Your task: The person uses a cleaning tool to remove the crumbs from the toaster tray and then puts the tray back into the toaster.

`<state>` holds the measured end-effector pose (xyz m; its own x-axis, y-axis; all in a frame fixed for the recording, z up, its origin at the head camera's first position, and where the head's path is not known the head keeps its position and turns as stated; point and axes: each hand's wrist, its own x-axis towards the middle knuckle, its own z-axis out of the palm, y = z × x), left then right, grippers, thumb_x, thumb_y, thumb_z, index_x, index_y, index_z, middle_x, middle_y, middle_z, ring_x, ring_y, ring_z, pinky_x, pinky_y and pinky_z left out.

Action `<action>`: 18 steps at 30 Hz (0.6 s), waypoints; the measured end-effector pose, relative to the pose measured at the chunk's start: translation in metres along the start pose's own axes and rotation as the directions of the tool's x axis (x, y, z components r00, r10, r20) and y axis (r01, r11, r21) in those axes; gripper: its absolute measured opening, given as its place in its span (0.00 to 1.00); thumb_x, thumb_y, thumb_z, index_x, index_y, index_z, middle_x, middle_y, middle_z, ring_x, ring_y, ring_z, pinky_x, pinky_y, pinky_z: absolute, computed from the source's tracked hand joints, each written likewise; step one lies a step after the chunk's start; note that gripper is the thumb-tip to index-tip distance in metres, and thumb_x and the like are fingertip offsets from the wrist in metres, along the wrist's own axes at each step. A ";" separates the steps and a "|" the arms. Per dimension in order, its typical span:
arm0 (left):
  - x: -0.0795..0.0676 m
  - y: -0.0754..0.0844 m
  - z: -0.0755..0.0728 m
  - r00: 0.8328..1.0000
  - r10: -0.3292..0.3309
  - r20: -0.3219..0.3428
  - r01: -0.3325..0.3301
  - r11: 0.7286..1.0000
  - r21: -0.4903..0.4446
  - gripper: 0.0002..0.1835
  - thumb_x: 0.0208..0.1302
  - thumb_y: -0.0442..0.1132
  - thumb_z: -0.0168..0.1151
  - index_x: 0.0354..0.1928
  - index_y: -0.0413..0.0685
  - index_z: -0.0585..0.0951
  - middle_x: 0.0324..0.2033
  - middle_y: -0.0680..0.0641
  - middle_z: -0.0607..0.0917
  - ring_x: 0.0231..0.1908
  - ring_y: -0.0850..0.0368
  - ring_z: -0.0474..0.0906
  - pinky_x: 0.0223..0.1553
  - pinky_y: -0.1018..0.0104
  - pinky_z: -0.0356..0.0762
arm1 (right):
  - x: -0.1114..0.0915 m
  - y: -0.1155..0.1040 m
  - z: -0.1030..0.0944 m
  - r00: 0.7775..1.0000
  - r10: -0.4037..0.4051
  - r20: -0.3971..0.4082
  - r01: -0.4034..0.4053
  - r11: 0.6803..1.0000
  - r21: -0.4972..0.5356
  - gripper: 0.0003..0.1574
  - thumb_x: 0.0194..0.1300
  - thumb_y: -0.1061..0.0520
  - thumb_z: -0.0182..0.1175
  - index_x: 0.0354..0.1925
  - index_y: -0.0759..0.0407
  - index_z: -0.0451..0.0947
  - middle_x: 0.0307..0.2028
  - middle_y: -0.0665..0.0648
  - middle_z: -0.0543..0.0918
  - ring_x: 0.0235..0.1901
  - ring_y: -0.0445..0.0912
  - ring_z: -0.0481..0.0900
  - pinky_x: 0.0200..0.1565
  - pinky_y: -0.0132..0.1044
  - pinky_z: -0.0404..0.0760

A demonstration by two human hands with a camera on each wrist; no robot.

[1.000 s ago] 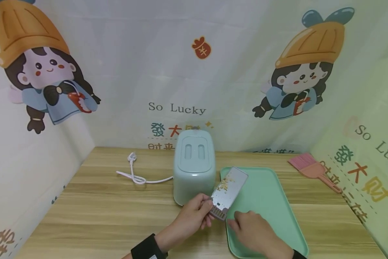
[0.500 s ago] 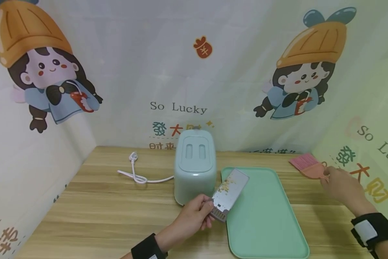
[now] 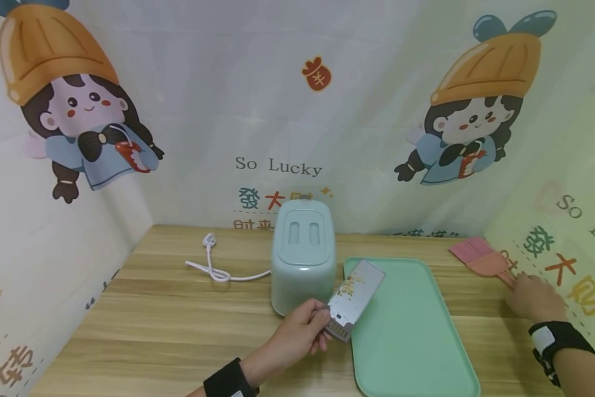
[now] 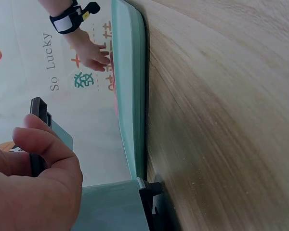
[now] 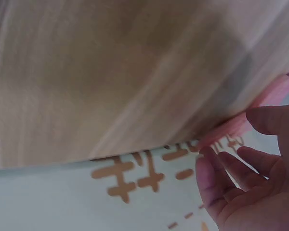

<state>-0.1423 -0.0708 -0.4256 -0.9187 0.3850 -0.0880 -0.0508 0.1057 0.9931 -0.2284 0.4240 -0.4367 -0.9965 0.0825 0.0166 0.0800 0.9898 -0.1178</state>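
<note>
My left hand (image 3: 292, 334) pinches the end of a flat metal crumb tray (image 3: 358, 286), tilted up, with yellowish crumbs on its surface. It is beside the pale green toaster (image 3: 304, 275) and partly over the green serving tray (image 3: 408, 331). In the left wrist view the thumb and fingers (image 4: 50, 149) bend round the crumb tray's dark end. At far right, my right hand (image 3: 536, 299) is by the handle of a pink brush (image 3: 486, 263) lying on the table. The right wrist view shows that hand's fingers (image 5: 214, 178) apart and loosely bent, the handle (image 5: 226, 129) beside them, not gripped.
A white power cord (image 3: 218, 274) with its plug lies left of the toaster on the wooden table (image 3: 178, 325). A printed cloth (image 3: 366, 138) hangs behind the table and along its sides. The brush lies close to the cloth on the right.
My right hand has left the crumb tray's side and moved right to the brush, then down along its handle. The left hand keeps holding the crumb tray in place.
</note>
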 end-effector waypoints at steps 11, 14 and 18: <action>0.001 -0.002 -0.001 1.000 0.001 -0.002 -0.001 1.000 0.010 0.11 0.74 0.43 0.48 0.47 0.42 0.72 0.29 0.45 0.81 0.22 0.58 0.74 0.20 0.72 0.71 | -0.004 -0.007 0.018 0.980 0.007 -0.201 -0.027 0.995 -0.100 0.10 0.63 0.67 0.56 0.28 0.75 0.70 0.19 0.68 0.71 0.20 0.62 0.71 0.21 0.57 0.72; 0.002 -0.003 0.000 1.000 0.000 -0.009 0.000 1.000 0.010 0.10 0.74 0.41 0.48 0.46 0.42 0.73 0.29 0.44 0.81 0.22 0.58 0.73 0.20 0.72 0.70 | -0.004 -0.008 0.017 0.975 -0.033 -0.220 0.019 0.998 -0.067 0.09 0.60 0.68 0.57 0.26 0.75 0.70 0.19 0.69 0.73 0.20 0.62 0.72 0.22 0.57 0.73; 0.003 -0.005 0.001 1.000 -0.003 -0.011 0.003 1.000 0.005 0.10 0.75 0.40 0.47 0.47 0.40 0.72 0.29 0.44 0.80 0.22 0.57 0.73 0.20 0.71 0.70 | -0.001 -0.007 0.011 0.990 -0.034 -0.140 0.041 0.998 0.047 0.21 0.65 0.59 0.56 0.37 0.82 0.74 0.32 0.80 0.76 0.31 0.70 0.75 0.31 0.59 0.76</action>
<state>-0.1445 -0.0691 -0.4312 -0.9228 0.3747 -0.0900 -0.0514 0.1119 0.9924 -0.2279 0.4152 -0.4472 -0.9851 0.0643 0.1596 0.0378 0.9858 -0.1638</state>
